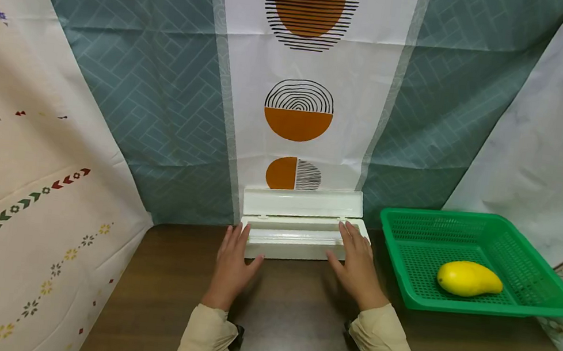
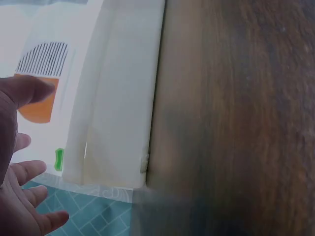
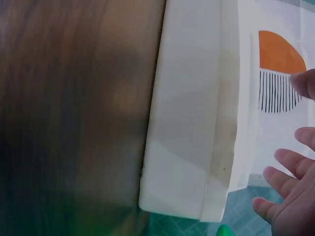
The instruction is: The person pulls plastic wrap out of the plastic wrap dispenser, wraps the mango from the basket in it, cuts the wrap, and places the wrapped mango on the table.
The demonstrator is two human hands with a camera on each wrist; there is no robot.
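Note:
A long white plastic-wrap dispenser box (image 1: 280, 251) stands at the back of the table with its lid (image 1: 303, 202) tipped up. Inside lies a pale, shiny roll (image 1: 295, 235). By the box's left end is my left hand (image 1: 232, 265), fingers spread and holding nothing. At the right end my right hand (image 1: 357, 265) reaches over the front edge with its fingers extended; whether they touch the box cannot be told. Both wrist views show the box's front wall (image 2: 123, 98) beside loose, separated fingers (image 3: 290, 162).
To the right sits a green perforated basket (image 1: 454, 306) with a yellow mango (image 1: 469, 279) in it. Behind the brown wooden table (image 1: 285, 326) hangs a patterned cloth (image 1: 310, 63), close to the raised lid. Pale cloths flank both sides.

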